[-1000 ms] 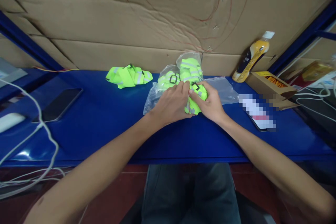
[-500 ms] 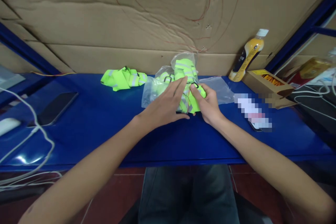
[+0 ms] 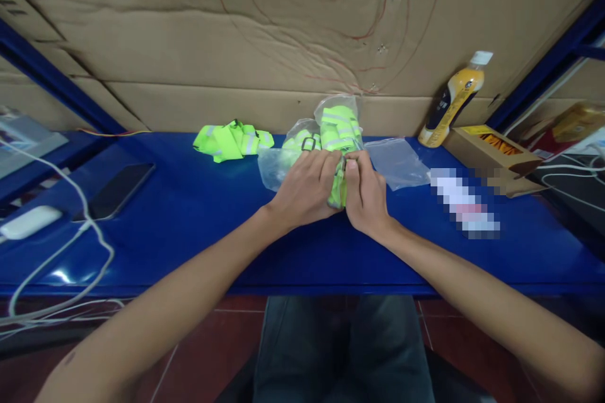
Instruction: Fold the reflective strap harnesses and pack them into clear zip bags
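Between my hands is a folded bundle of neon-yellow reflective strap (image 3: 337, 189), mostly covered by fingers. My left hand (image 3: 306, 187) wraps round its left side, knuckles up. From the right, my right hand (image 3: 366, 194) closes on it, thumb near the top edge. Just behind them lie a rolled reflective strap in a clear bag (image 3: 340, 124) and another bagged strap (image 3: 293, 140) with a black buckle (image 3: 309, 143). Farther left rests an unbagged reflective strap bundle (image 3: 230, 140). A flat clear plastic bag (image 3: 396, 164) lies right of my hands.
A yellow drink bottle (image 3: 452, 101) leans against the cardboard wall (image 3: 212, 56). Beside it is an open carton (image 3: 501, 157); a blurred-out phone-like object (image 3: 466, 204) lies nearer. On the left of the blue table (image 3: 198, 201) are a dark phone (image 3: 120, 191), a white device (image 3: 31, 222) and cables.
My left hand, previously laid with outstretched fingers over the strap bundle, now curls round it. The bundle is squeezed narrower between both hands. The view has shifted slightly left.
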